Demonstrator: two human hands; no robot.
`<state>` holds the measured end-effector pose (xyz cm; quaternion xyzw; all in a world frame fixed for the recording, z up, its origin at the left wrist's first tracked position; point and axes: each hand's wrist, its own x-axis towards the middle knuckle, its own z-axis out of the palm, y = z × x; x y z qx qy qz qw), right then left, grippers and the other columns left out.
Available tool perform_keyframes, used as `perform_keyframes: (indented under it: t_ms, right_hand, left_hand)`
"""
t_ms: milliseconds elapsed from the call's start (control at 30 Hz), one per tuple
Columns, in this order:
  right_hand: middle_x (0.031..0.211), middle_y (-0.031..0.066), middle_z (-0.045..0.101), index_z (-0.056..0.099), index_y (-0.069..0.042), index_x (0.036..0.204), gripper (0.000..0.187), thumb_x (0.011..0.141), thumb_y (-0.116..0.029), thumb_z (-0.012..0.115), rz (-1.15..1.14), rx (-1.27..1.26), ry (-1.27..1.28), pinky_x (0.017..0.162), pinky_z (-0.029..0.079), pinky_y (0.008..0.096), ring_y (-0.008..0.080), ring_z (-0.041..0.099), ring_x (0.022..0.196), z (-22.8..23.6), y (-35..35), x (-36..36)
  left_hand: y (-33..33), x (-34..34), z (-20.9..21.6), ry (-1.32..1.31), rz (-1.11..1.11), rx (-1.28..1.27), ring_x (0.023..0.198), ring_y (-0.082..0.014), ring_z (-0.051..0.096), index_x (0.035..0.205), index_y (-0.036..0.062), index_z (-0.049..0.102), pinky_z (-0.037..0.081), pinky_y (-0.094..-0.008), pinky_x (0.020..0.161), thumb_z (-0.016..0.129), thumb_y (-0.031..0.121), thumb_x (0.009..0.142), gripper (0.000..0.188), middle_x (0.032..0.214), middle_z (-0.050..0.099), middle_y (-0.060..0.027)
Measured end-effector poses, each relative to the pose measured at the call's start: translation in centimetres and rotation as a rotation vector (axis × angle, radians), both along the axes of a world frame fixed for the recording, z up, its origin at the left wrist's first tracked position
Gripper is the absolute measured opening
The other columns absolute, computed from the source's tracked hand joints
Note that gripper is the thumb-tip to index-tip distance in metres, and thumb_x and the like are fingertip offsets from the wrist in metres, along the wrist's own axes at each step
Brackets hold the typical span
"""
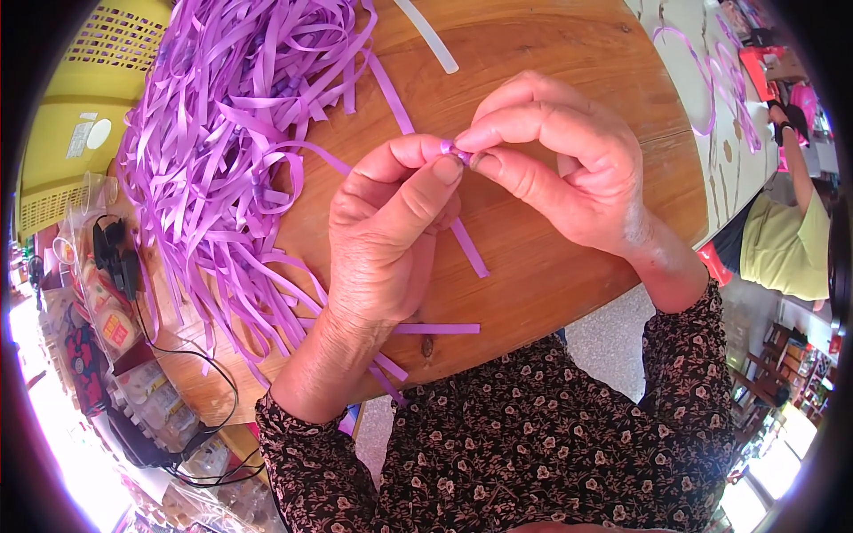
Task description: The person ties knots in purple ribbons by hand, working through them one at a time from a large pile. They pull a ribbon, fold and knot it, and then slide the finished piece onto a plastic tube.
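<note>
Over the wooden table (pixel 569 284), my two hands meet at a small purple ribbon knot or fold (pixel 455 152). Thumb and index finger of my left hand (pixel 382 218) pinch it from the left. My right hand (pixel 573 164) closes thumb and index fingertip on its other side; the fingertips hide most of its shape. A ribbon tail (pixel 469 247) shows below my left fingers, lying toward the table's near side. To the left, a large tangled heap of purple ribbons (pixel 218 164) lies next to my left hand, with several darker knotted spots among the strands.
A white strip (pixel 429 35) lies at the table's far side. Yellow perforated crates (pixel 58 133) stand at the left, above bagged goods and a black cable (pixel 233 391). At right, a marble-patterned table (pixel 680 67) bears purple ribbon loops, with a person in a yellow shirt (pixel 786 244) beside it.
</note>
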<state>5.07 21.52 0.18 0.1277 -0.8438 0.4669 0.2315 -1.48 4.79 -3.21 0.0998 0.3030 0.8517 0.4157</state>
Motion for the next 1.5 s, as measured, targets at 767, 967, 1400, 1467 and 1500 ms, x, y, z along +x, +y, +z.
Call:
perform_keyframes:
  t_ms: [767, 967, 1400, 1467, 1500]
  right_hand:
    - [0.089, 0.0064, 0.054, 0.057, 0.0, 0.091, 0.013, 0.081, 0.009, 0.057, 0.072, -0.365, -0.19, 0.07, 0.041, 0.0229, 0.0096, 0.05, 0.08, -0.5, 0.4, 0.7]
    - [0.092, 0.0073, 0.054, 0.056, 0.001, 0.095, 0.013, 0.084, 0.008, 0.053, -0.003, -0.532, -0.34, 0.072, 0.04, 0.0227, 0.011, 0.05, 0.082, -0.2, 0.4, 1.0]
    - [0.088, 0.007, 0.064, 0.067, -0.005, 0.103, 0.036, 0.068, -0.006, 0.073, -0.064, 0.493, -0.009, 0.068, 0.046, 0.0323, 0.0195, 0.06, 0.077, 1.1, 1.3, 1.0]
    - [0.085, 0.0068, 0.064, 0.068, -0.004, 0.101, 0.033, 0.068, -0.004, 0.073, -0.051, 0.371, -0.043, 0.064, 0.045, 0.0305, 0.0188, 0.059, 0.073, 1.1, 1.4, 1.5]
    - [0.081, 0.0067, 0.064, 0.069, -0.003, 0.098, 0.03, 0.069, -0.002, 0.073, -0.052, 0.255, -0.089, 0.06, 0.045, 0.0286, 0.0181, 0.059, 0.069, 1.1, 1.4, 1.5]
  left_hand:
    - [-0.2, -0.1, 0.4, 0.09, -0.053, -0.109, 0.086, -0.0063, 0.056, 0.098, 0.0015, 0.062, 0.044, -0.0191, 0.078, 0.062, -0.002, 0.085, 0.013, 0.094, 0.063, -0.0013]
    - [-0.2, -0.2, 0.3, 0.054, -0.04, -0.124, 0.084, -0.0056, 0.055, 0.097, 0.0013, 0.063, 0.043, -0.0181, 0.076, 0.062, -0.002, 0.086, 0.012, 0.092, 0.063, -0.001]
    - [0.1, -0.1, 1.7, 0.809, 0.271, -0.565, 0.06, -0.0007, 0.042, 0.082, 0.001, 0.061, 0.034, -0.0167, 0.051, 0.063, -0.001, 0.082, 0.003, 0.073, 0.051, 0.0043]
    - [-0.3, -0.2, 2.0, 0.823, 0.238, -0.605, 0.065, -0.0004, 0.044, 0.087, 0.0002, 0.061, 0.035, -0.0157, 0.056, 0.062, -0.002, 0.084, 0.004, 0.076, 0.053, 0.0044]
    - [-0.5, -0.2, 2.1, 0.833, 0.19, -0.634, 0.07, -0.0001, 0.045, 0.091, -0.0005, 0.061, 0.036, -0.0147, 0.061, 0.061, -0.004, 0.085, 0.006, 0.08, 0.054, 0.0045]
